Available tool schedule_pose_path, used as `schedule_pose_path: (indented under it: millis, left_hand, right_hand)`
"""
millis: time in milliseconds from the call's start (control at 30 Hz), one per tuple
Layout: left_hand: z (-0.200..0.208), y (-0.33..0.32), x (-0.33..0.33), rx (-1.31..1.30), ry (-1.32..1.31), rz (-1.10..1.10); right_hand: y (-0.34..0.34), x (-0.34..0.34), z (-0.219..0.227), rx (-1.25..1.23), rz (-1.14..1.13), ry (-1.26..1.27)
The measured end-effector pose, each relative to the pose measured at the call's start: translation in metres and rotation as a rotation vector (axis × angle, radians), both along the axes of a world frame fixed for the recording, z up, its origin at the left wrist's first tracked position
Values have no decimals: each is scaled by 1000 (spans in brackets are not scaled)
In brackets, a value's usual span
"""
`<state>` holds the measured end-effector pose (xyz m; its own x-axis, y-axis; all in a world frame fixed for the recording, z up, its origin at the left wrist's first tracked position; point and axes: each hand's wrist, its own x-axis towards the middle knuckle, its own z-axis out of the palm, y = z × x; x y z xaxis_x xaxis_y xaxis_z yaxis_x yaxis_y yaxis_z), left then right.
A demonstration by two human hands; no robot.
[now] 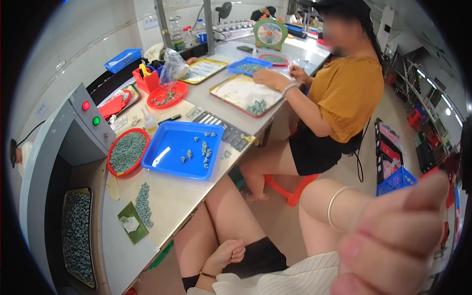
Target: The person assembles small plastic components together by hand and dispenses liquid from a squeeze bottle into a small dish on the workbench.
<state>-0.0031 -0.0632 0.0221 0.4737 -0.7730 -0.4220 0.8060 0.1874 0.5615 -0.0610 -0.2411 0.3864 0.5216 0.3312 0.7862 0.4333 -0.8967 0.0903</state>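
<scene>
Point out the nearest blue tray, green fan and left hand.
Nearest blue tray (pixel 178 138), head view: bare floor.
Green fan (pixel 270 34), head view: centre of grille.
Left hand (pixel 229 252), head view: middle of fist.

Blue tray (pixel 169 152), red dish (pixel 182 90), pinstriped shirt (pixel 307 276)

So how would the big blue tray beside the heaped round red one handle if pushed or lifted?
Blue tray: probably stiff and light, as it looks like thin moulded plastic. Wide and flat-bottomed, so unlikely to tip. The few small clusters seem loose and would likely slide if tilted.
</scene>
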Motion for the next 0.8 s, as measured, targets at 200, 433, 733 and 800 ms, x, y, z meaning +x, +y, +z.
schedule_pose_path:
  millis: [200, 433, 733, 800]
  left_hand:
    - [29, -4, 8, -48, -38, -65]
    - [25, -4, 0, -42, -53, -36]
    - [48, 13, -4, -449, 268, 165]
    - [56, 18, -2, -489, 308, 222]
  right_hand:
    - [-28, 7, -7, -171, 250, -213]
    - [-31, 3, -20, 129, 770, -874]
    - [-57, 36, -73, 484, 703, -677]
    - [-56, 51, -94, 536, 688, -656]
